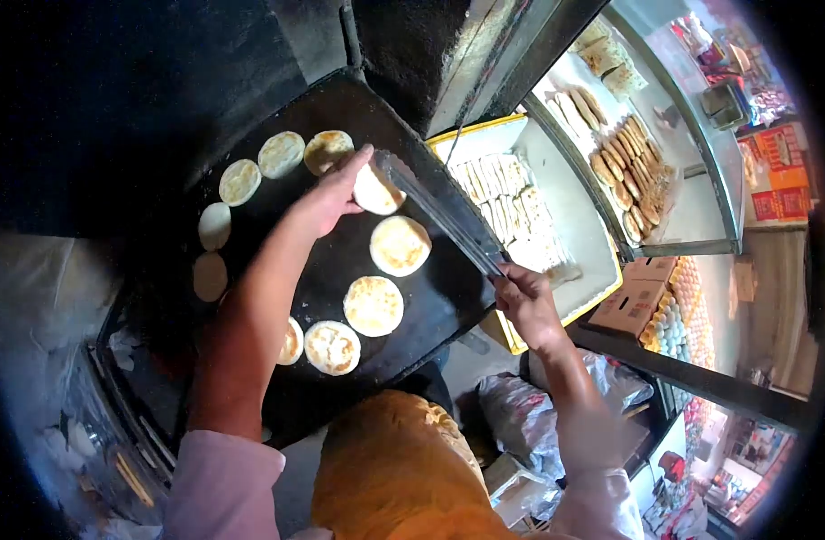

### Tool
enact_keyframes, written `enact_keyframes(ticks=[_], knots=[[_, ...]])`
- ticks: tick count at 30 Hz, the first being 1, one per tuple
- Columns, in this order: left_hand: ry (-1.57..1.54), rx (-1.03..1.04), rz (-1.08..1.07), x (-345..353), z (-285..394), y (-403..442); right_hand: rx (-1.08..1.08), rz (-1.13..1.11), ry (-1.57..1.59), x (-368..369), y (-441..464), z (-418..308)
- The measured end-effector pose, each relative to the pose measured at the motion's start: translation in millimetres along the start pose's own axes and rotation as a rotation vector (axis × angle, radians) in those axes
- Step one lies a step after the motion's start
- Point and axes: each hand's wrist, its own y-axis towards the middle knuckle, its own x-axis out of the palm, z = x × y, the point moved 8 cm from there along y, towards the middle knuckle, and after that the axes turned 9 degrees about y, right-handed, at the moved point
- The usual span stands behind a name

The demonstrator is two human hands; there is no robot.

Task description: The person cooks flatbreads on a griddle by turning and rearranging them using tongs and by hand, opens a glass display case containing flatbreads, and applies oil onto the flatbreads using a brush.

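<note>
Several round, browned flatbreads (374, 305) lie in a rough ring on a dark griddle (448, 297). My left hand (334, 193) reaches over the far part of the griddle, its fingers closed at the left edge of one flatbread (379, 189), which looks slightly tilted. In my right hand (527, 306), at the griddle's right edge, is the end of what look like long metal tongs (448, 229). Their far end reaches up beside that same flatbread; whether they touch it I cannot tell. My left forearm hides part of the griddle and partly covers a flatbread (292, 342).
A yellow-rimmed white bin (601, 286) right of the griddle holds rows of pale breads (511, 202). Behind it, a glass case (691, 202) contains browned breads (633, 166). Egg trays (669, 319) and a cardboard box (635, 292) stand farther right. Plastic bags (525, 418) lie below.
</note>
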Motion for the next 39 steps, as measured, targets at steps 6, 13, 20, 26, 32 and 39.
enact_keyframes(ticks=[6,13,20,26,32,39], knots=[[0.272,0.041,0.242,-83.2,1.3,-1.0,-0.167,0.047,-0.32,13.5,31.3,-35.9],[0.154,0.032,0.438,-119.0,8.6,11.0,-0.221,-0.021,-0.532,52.5,112.1,-10.8],[0.041,-0.035,0.0,-94.8,17.1,21.7,-0.139,-0.042,-0.282,77.7,74.3,-49.0],[0.115,0.009,0.373,-212.0,-9.9,21.4,-0.396,-0.048,-0.68,117.3,102.1,-78.8],[0.199,-0.019,0.488,-215.1,-3.5,12.1,-0.3,-0.172,-0.599,148.6,139.6,-55.1],[-0.023,-0.005,0.192,-190.6,20.4,18.3,-0.243,-0.239,-0.375,166.2,120.6,-60.3]])
